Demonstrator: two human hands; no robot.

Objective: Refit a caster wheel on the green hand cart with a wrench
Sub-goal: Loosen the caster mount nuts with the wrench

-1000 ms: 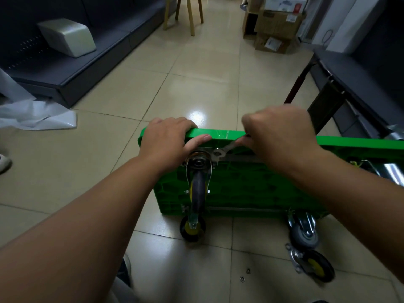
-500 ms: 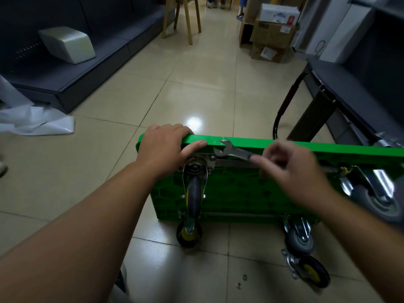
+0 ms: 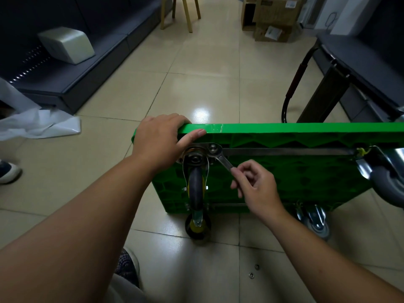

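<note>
The right hand (image 3: 254,186) pinches the wrench (image 3: 219,158) handle; its long axis slants up-left to the bolt beside the caster wheel (image 3: 196,186); the left hand (image 3: 159,142) grips the green hand cart (image 3: 284,129) top edge.

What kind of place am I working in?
Likely a shop or stockroom: dark grey metal display shelving along the aisle, stacked brown cardboard boxes at the far end, glossy beige floor tiles.

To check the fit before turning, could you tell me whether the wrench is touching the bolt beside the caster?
Touching. The head view shows the wrench head seated around the bolt, its handle pinched by the right hand.
</note>
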